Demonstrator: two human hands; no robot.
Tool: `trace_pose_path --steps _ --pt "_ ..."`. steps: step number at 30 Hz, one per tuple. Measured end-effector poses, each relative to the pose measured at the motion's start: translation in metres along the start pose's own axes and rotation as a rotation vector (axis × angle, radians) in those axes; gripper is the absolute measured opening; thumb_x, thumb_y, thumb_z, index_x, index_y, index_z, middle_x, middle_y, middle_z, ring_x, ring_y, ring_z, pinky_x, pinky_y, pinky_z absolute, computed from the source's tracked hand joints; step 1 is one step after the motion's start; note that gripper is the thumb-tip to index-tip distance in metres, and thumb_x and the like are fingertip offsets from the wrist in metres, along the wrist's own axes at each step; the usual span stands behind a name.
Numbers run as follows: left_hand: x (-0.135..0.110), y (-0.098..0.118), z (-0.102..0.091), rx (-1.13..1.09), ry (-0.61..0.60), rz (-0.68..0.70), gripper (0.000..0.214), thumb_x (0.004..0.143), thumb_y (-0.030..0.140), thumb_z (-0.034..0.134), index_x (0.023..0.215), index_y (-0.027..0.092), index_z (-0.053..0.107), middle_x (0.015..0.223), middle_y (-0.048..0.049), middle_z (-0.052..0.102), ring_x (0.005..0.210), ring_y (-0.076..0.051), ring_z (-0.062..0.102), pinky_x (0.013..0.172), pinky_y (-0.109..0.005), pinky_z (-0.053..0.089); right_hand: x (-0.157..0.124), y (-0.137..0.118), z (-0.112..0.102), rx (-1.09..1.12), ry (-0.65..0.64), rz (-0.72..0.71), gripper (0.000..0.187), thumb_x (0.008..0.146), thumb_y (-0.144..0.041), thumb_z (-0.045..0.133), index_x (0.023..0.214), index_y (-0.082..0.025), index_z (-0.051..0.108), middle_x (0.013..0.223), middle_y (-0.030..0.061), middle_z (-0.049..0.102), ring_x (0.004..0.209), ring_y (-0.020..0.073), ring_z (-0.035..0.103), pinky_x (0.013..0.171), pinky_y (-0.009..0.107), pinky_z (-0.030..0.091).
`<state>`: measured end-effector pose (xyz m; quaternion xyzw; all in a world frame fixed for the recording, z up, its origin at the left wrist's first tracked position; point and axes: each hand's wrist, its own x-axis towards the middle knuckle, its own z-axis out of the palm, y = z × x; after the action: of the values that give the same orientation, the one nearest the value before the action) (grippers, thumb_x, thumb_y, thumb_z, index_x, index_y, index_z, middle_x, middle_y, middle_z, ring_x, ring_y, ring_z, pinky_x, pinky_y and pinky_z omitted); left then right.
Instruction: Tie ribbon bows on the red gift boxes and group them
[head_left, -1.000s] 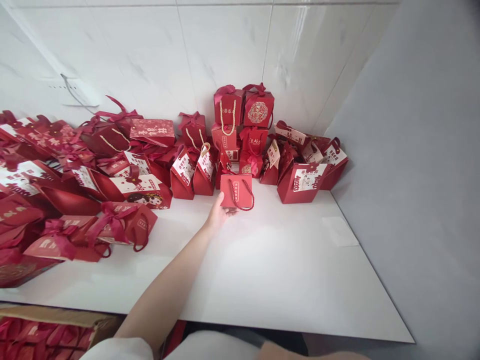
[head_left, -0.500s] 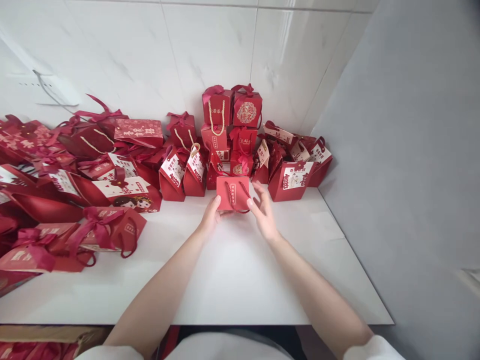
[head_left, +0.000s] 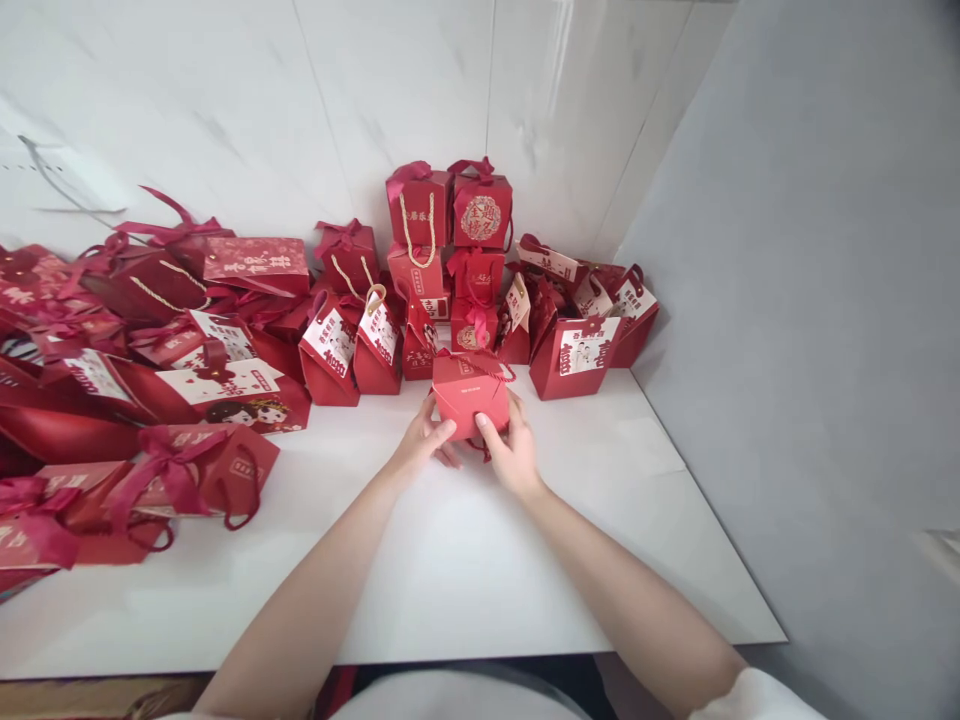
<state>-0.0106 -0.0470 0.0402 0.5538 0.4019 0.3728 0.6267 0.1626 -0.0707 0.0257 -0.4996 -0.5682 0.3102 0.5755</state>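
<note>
Between my two hands is a small red gift box (head_left: 471,395) with twisted red cord handles, tilted so that its plain side faces me. My left hand (head_left: 426,440) grips its lower left corner, thumb on the front. On the right side, my right hand (head_left: 512,448) holds it with the thumb pressed on the front face and the fingers behind. Just beyond it rises a stack of red boxes (head_left: 483,215) with ribbons and cords. Whether the held box touches the table or the stack, I cannot tell.
Many red gift boxes (head_left: 217,385) crowd the left of the white table (head_left: 480,570). Upright bags with white labels (head_left: 379,345) flank the stack, and a larger one (head_left: 577,355) stands right of it. A tiled wall (head_left: 420,80) is behind, a grey panel (head_left: 787,300) to the right.
The box has been turned in my hands, from its handle face to its plain side. My right hand has closed onto it. The camera view has shifted slightly.
</note>
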Motion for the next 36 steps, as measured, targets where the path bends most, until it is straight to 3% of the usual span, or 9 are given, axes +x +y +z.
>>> trace_pose_path --steps 4,11,13,17,21,24,27,32,36 --pt "0.004 0.001 0.004 0.031 0.096 -0.109 0.077 0.082 0.069 0.057 0.136 0.018 0.038 0.067 -0.0083 0.072 0.051 -0.023 0.069 0.045 -0.026 0.052 -0.001 -0.004 -0.001 -0.040 0.003 -0.004 0.048 0.097 -0.047 0.048 0.138 -0.022 0.053 0.141 0.0118 0.051 0.135 0.0249 0.046 0.116 0.045 0.035" --pt "0.005 0.002 0.002 0.033 0.115 -0.193 0.082 0.079 0.074 0.056 0.136 0.016 0.042 0.058 -0.0069 0.069 0.048 -0.024 0.067 0.045 -0.027 0.050 0.001 0.001 -0.001 -0.036 0.018 0.012 0.046 0.097 -0.047 0.047 0.134 -0.022 0.058 0.138 0.0117 0.054 0.133 0.0246 0.049 0.116 0.044 0.035" --pt "0.006 -0.001 0.000 -0.052 0.101 -0.155 0.091 0.074 0.079 0.057 0.140 0.018 0.041 0.068 -0.0096 0.073 0.056 -0.026 0.070 0.047 -0.028 0.051 0.001 0.002 -0.002 -0.029 0.009 -0.004 0.045 0.098 -0.045 0.047 0.137 -0.024 0.054 0.138 0.0103 0.054 0.133 0.0248 0.048 0.115 0.045 0.036" --pt "0.006 -0.004 -0.002 -0.377 0.031 -0.005 0.098 0.070 0.088 0.047 0.140 0.020 0.049 0.121 -0.0181 0.068 0.111 -0.036 0.065 0.076 -0.041 0.058 -0.002 0.004 -0.004 -0.025 -0.016 -0.127 0.047 0.098 -0.036 0.049 0.145 -0.033 0.047 0.149 0.0060 0.045 0.140 0.0259 0.040 0.117 0.049 0.033" --pt "0.005 -0.005 -0.002 -0.463 0.054 0.011 0.076 0.078 0.070 0.063 0.135 0.020 0.056 0.137 -0.0157 0.059 0.126 -0.037 0.055 0.099 -0.050 0.049 -0.004 0.005 -0.007 -0.023 -0.016 -0.230 0.042 0.099 -0.026 0.042 0.136 -0.037 0.057 0.155 0.0018 0.037 0.144 0.0248 0.034 0.119 0.052 0.029" --pt "0.007 -0.008 -0.005 -0.406 0.147 0.067 0.067 0.072 0.048 0.081 0.131 0.024 0.059 0.135 -0.0124 0.061 0.123 -0.036 0.058 0.100 -0.049 0.049 -0.001 0.005 -0.008 0.006 0.046 -0.195 0.037 0.099 -0.028 0.043 0.127 -0.036 0.065 0.155 0.0015 0.037 0.144 0.0249 0.034 0.117 0.051 0.033" --pt "0.009 -0.008 -0.009 -0.406 0.202 0.121 0.061 0.073 0.047 0.081 0.127 0.025 0.062 0.132 -0.0104 0.064 0.120 -0.032 0.061 0.099 -0.045 0.051 0.002 0.005 -0.007 0.095 0.039 -0.103 0.032 0.096 -0.036 0.054 0.125 -0.033 0.067 0.156 0.0036 0.038 0.144 0.0268 0.035 0.115 0.049 0.036" --pt "0.012 -0.002 -0.013 -0.500 0.236 0.102 0.047 0.087 0.044 0.068 0.131 0.029 0.060 0.134 -0.0034 0.063 0.118 -0.020 0.063 0.096 -0.031 0.053 0.005 0.006 0.003 0.392 -0.049 0.162 0.085 0.082 -0.045 0.073 0.153 -0.026 0.029 0.145 0.0130 0.052 0.121 0.0273 0.061 0.099 0.045 0.052" --pt "0.014 -0.003 -0.015 -0.541 0.238 0.055 0.042 0.085 0.034 0.071 0.126 0.032 0.062 0.126 -0.0001 0.068 0.106 -0.016 0.068 0.085 -0.026 0.055 0.005 0.004 0.005 0.345 -0.105 0.156 0.057 0.086 -0.047 0.067 0.135 -0.023 0.053 0.124 0.0081 0.067 0.109 0.0259 0.065 0.091 0.040 0.056"
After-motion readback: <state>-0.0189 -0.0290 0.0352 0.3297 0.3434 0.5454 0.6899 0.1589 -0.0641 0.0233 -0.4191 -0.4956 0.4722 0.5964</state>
